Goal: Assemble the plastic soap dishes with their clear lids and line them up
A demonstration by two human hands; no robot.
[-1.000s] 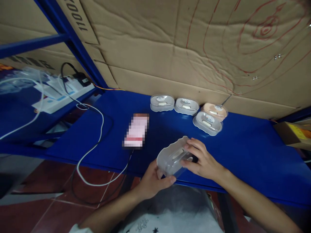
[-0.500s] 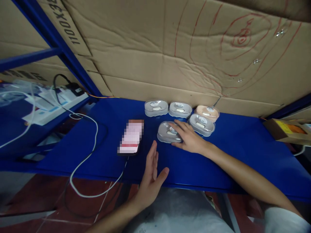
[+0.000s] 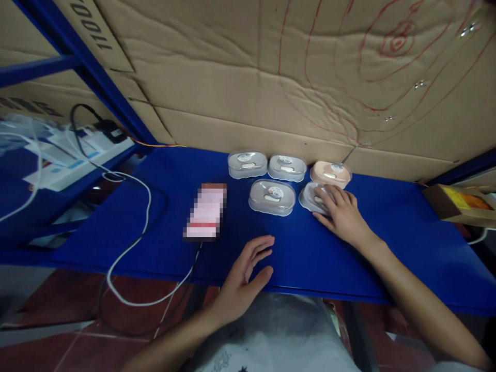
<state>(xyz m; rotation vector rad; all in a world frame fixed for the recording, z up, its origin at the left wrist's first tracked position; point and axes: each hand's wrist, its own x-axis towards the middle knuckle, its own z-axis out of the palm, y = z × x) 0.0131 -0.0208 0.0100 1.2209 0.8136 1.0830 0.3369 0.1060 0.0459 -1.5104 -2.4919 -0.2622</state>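
My right hand (image 3: 343, 214) lies over a grey oval box with a clear lid (image 3: 312, 199), its fingers on top and the thumb at the near side. Another grey oval box (image 3: 267, 199) stands just left of it, with a round label and a pale oblong piece on it. Behind are two more grey boxes, the back-left box (image 3: 248, 168) and the back-middle box (image 3: 287, 170), plus a peach box (image 3: 334, 175) at the back right. My left hand (image 3: 248, 276) hovers near the table's front edge, fingers apart and holding nothing.
A phone (image 3: 205, 214) with a blurred screen lies left on the blue table (image 3: 155, 227), a cable (image 3: 198, 253) running from it. Power strips (image 3: 77, 165) and white cords are at far left. A cardboard wall (image 3: 217, 98) closes the back; a small carton (image 3: 461, 206) stands right.
My right hand has let go of the front middle grey box and moved right onto the neighbouring grey box. My left hand's fingers have tipped to the right. The view has shifted slightly.
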